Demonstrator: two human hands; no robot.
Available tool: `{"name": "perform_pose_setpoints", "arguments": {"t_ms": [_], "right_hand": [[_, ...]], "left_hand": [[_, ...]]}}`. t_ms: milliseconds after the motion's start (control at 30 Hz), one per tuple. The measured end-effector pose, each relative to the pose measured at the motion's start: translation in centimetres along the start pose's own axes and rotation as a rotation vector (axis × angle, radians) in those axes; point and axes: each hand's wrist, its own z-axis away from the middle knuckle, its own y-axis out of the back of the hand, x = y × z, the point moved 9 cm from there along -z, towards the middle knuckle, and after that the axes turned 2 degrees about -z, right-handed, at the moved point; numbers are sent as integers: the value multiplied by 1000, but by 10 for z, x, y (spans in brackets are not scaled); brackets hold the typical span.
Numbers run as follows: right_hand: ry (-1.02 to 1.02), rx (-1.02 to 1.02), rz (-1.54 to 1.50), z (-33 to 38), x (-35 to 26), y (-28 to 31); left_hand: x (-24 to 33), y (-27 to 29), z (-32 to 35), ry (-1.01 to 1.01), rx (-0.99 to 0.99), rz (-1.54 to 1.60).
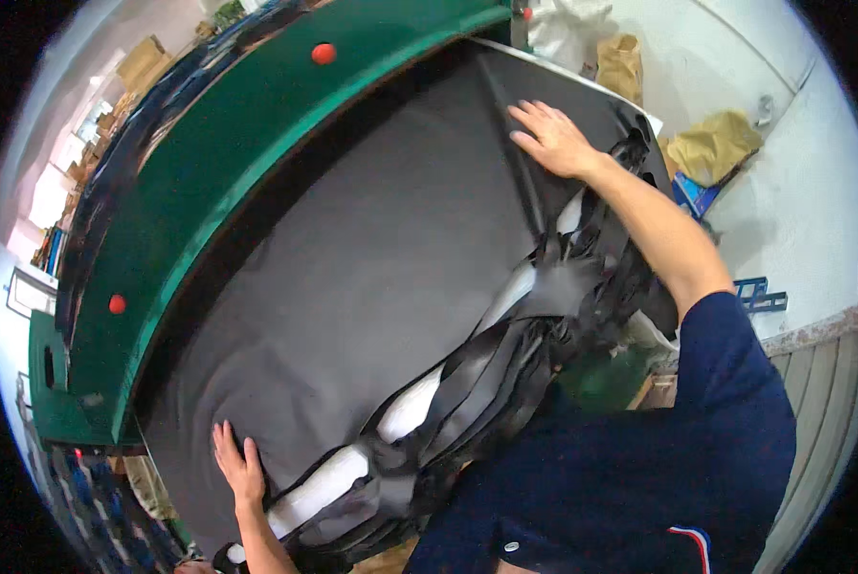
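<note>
Running along the far side, a green machine (228,143) borders a wide black sheet (352,277), spread before the person. Black strips (486,383) heap along its near edge (white surface (412,407) showing between). Both hands rest flat, opened out, far apart — right hand (555,142) farther off, left hand (240,464) nearer. Red knobs (323,54) dot the machine.

Left hand (240,471), right hand (557,143) on black sheet (371,258)

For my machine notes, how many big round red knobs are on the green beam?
2 show on the green beam: one red knob near the view's top, another red knob at left. Others may be hidden.
</note>
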Motion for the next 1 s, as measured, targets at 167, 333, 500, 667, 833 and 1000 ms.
{"name": "perform_pose_setpoints", "arguments": {"t_ms": [167, 333, 500, 667, 833, 1000], "right_hand": [[-95, -188, 121, -5, 123, -32], [-117, -225, 111, -17, 155, -36], [-120, -235, 124, -21, 162, -30], [-168, -199, 171, -16, 191, -21], [-129, -129, 192, -40, 139, -10], [528, -182, -187, -20, -114, -13]], "left_hand": [[-15, -9, -15, 131, 47, 248], [-7, -6, -19, 139, 133, 12], [-19, -5, -11, 153, 141, -59], [-12, -10, -13, 168, 125, -30], [-13, -8, -13, 171, 110, -101], [-8, -5, -7, 179, 115, -62]]}}
